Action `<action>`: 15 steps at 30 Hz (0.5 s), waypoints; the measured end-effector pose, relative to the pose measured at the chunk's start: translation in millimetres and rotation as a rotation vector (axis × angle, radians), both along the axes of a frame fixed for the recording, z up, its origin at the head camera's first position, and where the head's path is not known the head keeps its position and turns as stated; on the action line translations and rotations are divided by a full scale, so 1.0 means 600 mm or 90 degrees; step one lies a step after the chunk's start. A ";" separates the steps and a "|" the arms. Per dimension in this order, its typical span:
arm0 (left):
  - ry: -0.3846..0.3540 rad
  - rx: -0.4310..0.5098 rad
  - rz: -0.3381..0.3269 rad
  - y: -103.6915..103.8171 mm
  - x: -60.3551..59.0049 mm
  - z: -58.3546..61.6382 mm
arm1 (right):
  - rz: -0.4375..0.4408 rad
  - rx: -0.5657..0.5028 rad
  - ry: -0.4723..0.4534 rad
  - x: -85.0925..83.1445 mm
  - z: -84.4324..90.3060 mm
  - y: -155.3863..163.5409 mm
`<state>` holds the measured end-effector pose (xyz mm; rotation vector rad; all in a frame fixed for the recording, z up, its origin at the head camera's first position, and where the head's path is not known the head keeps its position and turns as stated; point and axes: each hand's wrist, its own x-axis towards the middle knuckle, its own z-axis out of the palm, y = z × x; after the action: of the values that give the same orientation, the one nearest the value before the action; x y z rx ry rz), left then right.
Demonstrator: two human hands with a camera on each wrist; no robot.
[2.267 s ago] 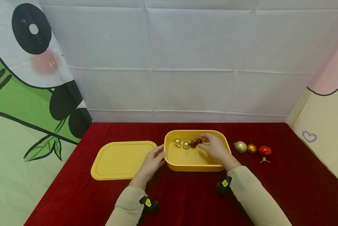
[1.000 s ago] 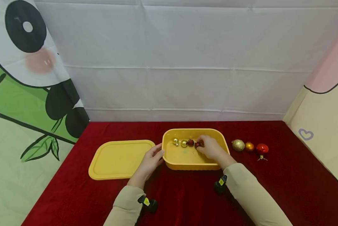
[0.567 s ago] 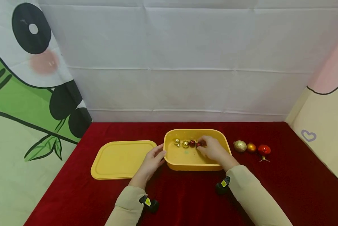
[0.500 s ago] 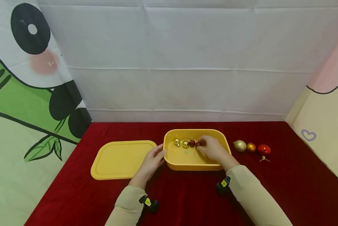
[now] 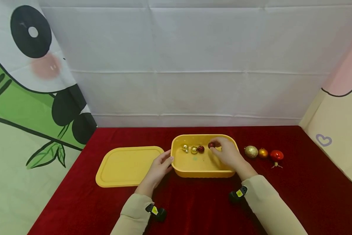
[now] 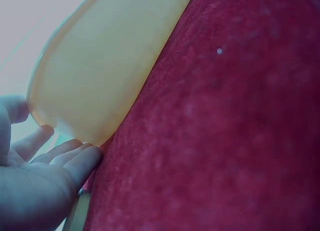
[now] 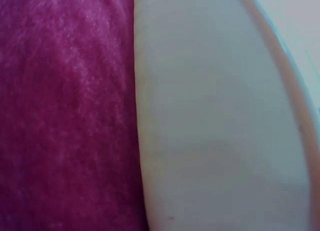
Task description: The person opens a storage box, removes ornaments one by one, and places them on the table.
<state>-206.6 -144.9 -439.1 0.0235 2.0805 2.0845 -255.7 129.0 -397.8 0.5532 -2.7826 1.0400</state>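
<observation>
In the head view, a yellow plastic box [image 5: 203, 174] stands on a red cloth. My right hand [image 5: 226, 153] reaches into it and pinches a dark red bauble [image 5: 211, 145] between thumb and fingertips, near the back wall. To its left in the box lie another dark red bauble [image 5: 201, 149], a shiny gold bauble [image 5: 194, 149] and a smaller gold bauble [image 5: 185, 147]. My left hand [image 5: 159, 167] rests fairly straight fingers against the box's left end, also visible in the left wrist view. The right wrist view shows only the box's outer wall [image 7: 215, 111] and cloth, no hand.
Left of the box lies a flat yellow lid [image 5: 125, 166], partly behind my left hand. On the right, a glittery gold bauble [image 5: 251, 151], an orange-gold bauble [image 5: 263, 153] and a bright red bauble [image 5: 277, 155] sit in a row. A white fabric backdrop [image 5: 193, 91] rises behind.
My right hand, lower over the dark red bauble half a second ago, has moved right and slightly back with it, leaving a gap to the other dark red one. My left hand stays put.
</observation>
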 end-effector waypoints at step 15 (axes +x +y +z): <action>0.007 0.002 -0.001 0.002 -0.002 -0.004 | -0.028 -0.067 0.028 0.039 0.004 0.017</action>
<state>-207.9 -143.7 -441.7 0.0384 2.0836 2.0908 -232.2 139.3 -395.6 0.4924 -2.6717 1.1427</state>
